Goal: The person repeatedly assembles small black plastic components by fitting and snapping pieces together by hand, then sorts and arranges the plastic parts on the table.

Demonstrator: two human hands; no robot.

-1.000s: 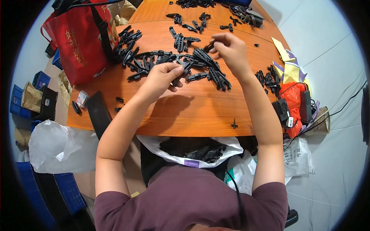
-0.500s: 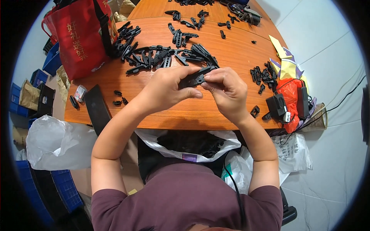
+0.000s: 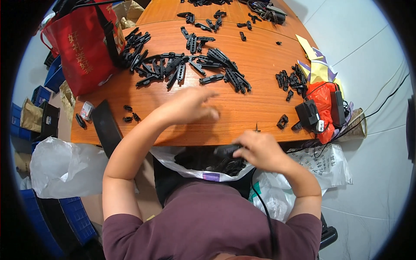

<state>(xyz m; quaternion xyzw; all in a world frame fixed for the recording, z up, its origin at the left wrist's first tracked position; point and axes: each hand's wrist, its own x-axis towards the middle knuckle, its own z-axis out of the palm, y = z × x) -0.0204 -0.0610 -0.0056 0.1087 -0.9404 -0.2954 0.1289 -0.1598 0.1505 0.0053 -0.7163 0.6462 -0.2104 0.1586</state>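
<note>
My left hand (image 3: pixel 193 106) hovers above the near part of the table, empty, its thumb and fingers apart and smeared by motion. Lower and to the right, at the table's front edge, my right hand (image 3: pixel 262 151) grips a black plastic part (image 3: pixel 226 150) by its end. The part is blurred and hangs over the open white plastic bag (image 3: pixel 197 174) in my lap, which has dark parts inside. A thin pointed thing (image 3: pixel 257 128) sticks up by my right fingers; its kind is unclear. Beyond my left hand lies a pile of long black plastic parts (image 3: pixel 177 67).
A red bag (image 3: pixel 82 47) stands at the table's left edge near a flat black slab (image 3: pixel 106 125). Small black pieces (image 3: pixel 292 80), a power adapter (image 3: pixel 307 113) and an orange-red plastic bag (image 3: pixel 320 99) lie at the right. A black cable (image 3: pixel 262 203) runs down past my right side.
My hands have parted. The right one has come down toward me with the black plastic part, over the bag; the left has let go and opened. The view has shifted slightly.
</note>
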